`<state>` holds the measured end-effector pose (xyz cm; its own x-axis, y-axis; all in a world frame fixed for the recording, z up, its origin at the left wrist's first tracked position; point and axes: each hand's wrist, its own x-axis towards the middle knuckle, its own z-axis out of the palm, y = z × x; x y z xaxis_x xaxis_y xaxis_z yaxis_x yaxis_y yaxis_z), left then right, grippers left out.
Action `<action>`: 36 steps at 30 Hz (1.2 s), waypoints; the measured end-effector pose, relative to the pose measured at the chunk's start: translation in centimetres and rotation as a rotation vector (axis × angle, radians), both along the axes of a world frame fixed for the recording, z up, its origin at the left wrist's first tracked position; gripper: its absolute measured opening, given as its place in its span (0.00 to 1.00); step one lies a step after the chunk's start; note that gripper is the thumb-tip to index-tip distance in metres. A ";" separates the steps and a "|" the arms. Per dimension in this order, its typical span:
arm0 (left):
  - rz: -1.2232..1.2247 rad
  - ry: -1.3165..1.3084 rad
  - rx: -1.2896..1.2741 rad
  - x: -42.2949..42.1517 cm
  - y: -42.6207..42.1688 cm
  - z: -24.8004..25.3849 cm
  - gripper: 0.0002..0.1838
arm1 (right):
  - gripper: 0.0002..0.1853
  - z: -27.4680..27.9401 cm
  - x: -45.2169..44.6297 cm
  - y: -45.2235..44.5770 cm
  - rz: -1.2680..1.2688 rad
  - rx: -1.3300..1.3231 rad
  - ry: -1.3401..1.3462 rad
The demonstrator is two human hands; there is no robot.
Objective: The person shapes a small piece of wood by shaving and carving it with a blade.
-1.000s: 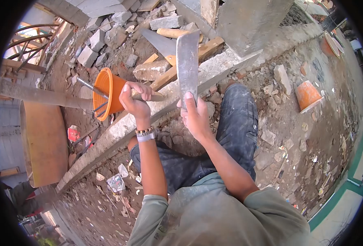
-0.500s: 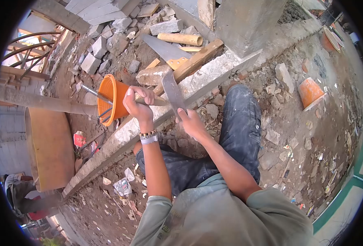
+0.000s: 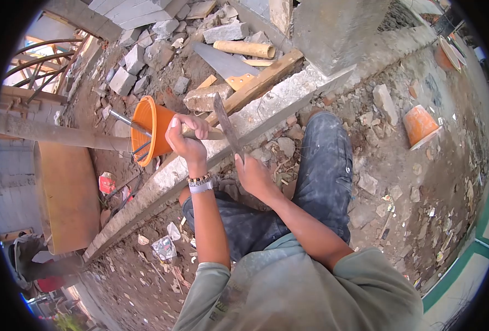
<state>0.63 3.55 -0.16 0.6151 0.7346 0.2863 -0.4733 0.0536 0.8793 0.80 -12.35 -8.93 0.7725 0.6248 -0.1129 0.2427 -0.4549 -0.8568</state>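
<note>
My left hand (image 3: 187, 139) is wrapped round a short wooden stick (image 3: 215, 134), whose end points right over the concrete beam (image 3: 164, 185). In my right hand (image 3: 256, 176) is a machete (image 3: 226, 122), gripped by its handle. Its dark blade slants up and left, close to the stick's end; whether they touch I cannot tell. Just left of my left hand, an orange bucket (image 3: 151, 132) is tipped on its side with metal rods in it. A handsaw (image 3: 219, 62) with a wooden handle lies beyond the blade, near a long timber piece (image 3: 266, 83).
Broken blocks (image 3: 124, 81) and a bamboo piece (image 3: 244, 49) lie on the rubble at the back. A concrete column (image 3: 338, 36) rises there. To the right sits another orange bucket (image 3: 419, 126). A wooden board (image 3: 70, 198) and another person's leg (image 3: 51, 270) are at left.
The machete's blade has turned to show more of its narrow edge, and its tip has shifted left. My right hand has rolled with it and dropped slightly. My left hand stays in place.
</note>
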 end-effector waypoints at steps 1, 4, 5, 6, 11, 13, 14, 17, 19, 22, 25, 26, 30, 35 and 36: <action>-0.002 -0.002 0.016 0.0 0.0 0.0 0.20 | 0.23 0.1 0.0 -0.1 0.010 -0.049 0.026; 0.013 0.019 0.041 -0.5 -0.5 0.1 0.20 | 0.25 0.7 2.0 -0.4 0.024 0.177 0.530; 0.008 0.015 0.040 -0.5 -0.3 -0.1 0.20 | 0.26 1.3 2.6 -0.7 -0.020 0.195 0.788; 0.002 0.013 0.039 -0.4 -0.1 -0.2 0.20 | 0.25 2.4 2.9 -0.8 -0.055 0.255 0.723; 0.015 0.018 0.028 -0.7 -0.6 0.0 0.20 | 0.24 8.5 2.7 -1.1 -0.177 0.650 0.441; 0.011 0.013 0.022 -0.4 -0.4 0.0 0.20 | 0.22 8.3 2.4 -0.7 -0.201 0.685 0.251; 0.012 0.016 0.026 -0.4 -0.3 -0.1 0.20 | 0.22 8.1 2.3 -0.5 -0.218 0.708 0.153; -0.003 0.002 0.028 -0.4 -0.2 -0.2 0.20 | 0.21 3.0 0.3 -0.3 -0.088 0.242 -0.026; -0.037 -0.032 0.012 -0.6 -0.1 -0.3 0.20 | 0.22 1.5 -0.3 -0.7 0.007 0.017 -0.001; -0.008 -0.125 -0.031 -0.1 -0.3 0.0 0.20 | 0.23 0.8 0.4 -0.7 0.016 0.040 0.103; 0.003 -0.103 -0.034 -0.3 -0.3 -0.2 0.20 | 0.24 0.7 2.2 -1.0 0.017 0.153 0.372; -0.001 -0.103 -0.018 -0.2 -0.1 -0.3 0.20 | 0.24 0.9 2.8 -1.3 0.025 0.168 0.507; -0.025 -0.006 0.106 0.0 -0.7 -0.1 0.20 | 0.26 4.2 2.7 -1.5 -0.088 0.405 0.408; 0.003 0.038 0.145 0.7 -2.5 0.9 0.20 | 0.19 9.0 2.4 -1.7 -0.248 0.689 0.203; 0.009 0.014 0.132 0.6 -2.3 0.8 0.21 | 0.18 8.4 2.1 -1.5 -0.298 0.745 0.150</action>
<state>1.21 1.30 0.59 0.6132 0.6967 0.3722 -0.4610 -0.0670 0.8849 2.94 -13.87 -0.52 0.9279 0.3474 0.1357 0.0600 0.2199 -0.9737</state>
